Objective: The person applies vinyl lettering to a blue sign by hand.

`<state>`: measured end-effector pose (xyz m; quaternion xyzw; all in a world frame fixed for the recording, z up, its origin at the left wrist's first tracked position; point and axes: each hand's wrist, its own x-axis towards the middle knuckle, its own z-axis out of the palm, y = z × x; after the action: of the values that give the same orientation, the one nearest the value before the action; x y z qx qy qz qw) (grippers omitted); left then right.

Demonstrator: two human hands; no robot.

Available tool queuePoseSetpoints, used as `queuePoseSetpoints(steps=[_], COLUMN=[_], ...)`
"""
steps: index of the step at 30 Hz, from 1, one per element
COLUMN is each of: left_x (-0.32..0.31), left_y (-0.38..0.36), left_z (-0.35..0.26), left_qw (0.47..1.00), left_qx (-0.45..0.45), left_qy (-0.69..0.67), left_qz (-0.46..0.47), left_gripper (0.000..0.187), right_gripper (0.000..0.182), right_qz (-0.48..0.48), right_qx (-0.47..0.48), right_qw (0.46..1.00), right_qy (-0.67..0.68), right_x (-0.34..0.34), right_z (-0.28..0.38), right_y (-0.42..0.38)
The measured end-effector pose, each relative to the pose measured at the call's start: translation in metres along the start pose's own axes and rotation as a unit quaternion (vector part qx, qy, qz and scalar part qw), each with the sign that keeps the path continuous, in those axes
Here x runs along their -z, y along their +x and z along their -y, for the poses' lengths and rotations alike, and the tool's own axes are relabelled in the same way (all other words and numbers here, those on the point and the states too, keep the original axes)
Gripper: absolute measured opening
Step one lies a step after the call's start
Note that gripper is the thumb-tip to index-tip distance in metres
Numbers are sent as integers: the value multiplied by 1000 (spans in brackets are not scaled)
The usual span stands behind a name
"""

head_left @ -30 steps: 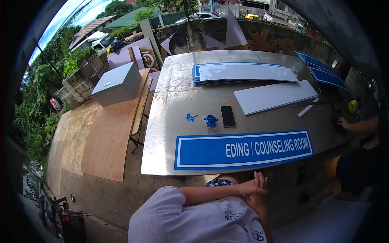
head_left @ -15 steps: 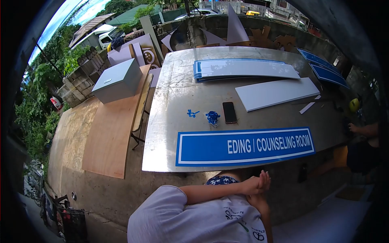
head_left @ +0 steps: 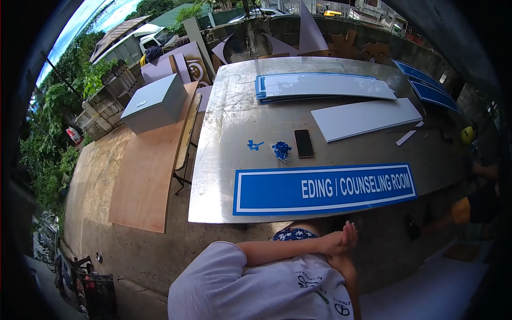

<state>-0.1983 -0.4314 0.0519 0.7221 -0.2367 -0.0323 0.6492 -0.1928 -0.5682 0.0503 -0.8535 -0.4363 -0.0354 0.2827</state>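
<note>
My left hand (head_left: 333,242) and my right hand (head_left: 350,235) are together in front of my body, just below the near edge of the metal table. They touch and overlap, with fingers bent close together; anything between them is hidden or too small to make out. Beyond them on the table lies a blue sign (head_left: 266,198) with a white border and white letters reading "EDING / COUNSELING ROOM". Neither hand touches it. Behind the sign are a crumpled ball of blue scraps (head_left: 281,151), a smaller blue scrap (head_left: 255,145) and a black phone (head_left: 303,144).
A stack of blue-and-white panels (head_left: 325,87) and white boards (head_left: 368,119) occupy the table's far side, with narrow white strips (head_left: 407,137) nearby. More blue signs (head_left: 434,95) lie far right. A grey box (head_left: 152,106) rests on a wooden board (head_left: 144,181) at left. Another person (head_left: 480,197) is at right.
My view has shifted slightly, so the table appears a little higher. My hands stay together in nearly the same place. The other person's leg at right has moved.
</note>
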Motion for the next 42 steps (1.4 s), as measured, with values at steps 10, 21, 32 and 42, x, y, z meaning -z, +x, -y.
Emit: queuePoseSetpoints(steps=[10, 21, 32, 42], left_x=[37, 172, 203, 214], left_y=[-15, -176, -263, -286], left_z=[-29, 18, 59, 86], left_qw=[967, 687, 636, 624], left_qx=[181, 233, 267, 263], left_qy=[181, 475, 486, 516], left_qz=[10, -498, -537, -525], left_gripper=[48, 18, 45, 51], right_gripper=[75, 59, 49, 39], right_qz=[-12, -6, 102, 76], right_qx=[-118, -248, -198, -164], right_qw=[985, 949, 956, 971], right_qy=[126, 196, 192, 157], right_x=[26, 17, 3, -8], right_z=[29, 5, 14, 6], right_y=[23, 10, 55, 36])
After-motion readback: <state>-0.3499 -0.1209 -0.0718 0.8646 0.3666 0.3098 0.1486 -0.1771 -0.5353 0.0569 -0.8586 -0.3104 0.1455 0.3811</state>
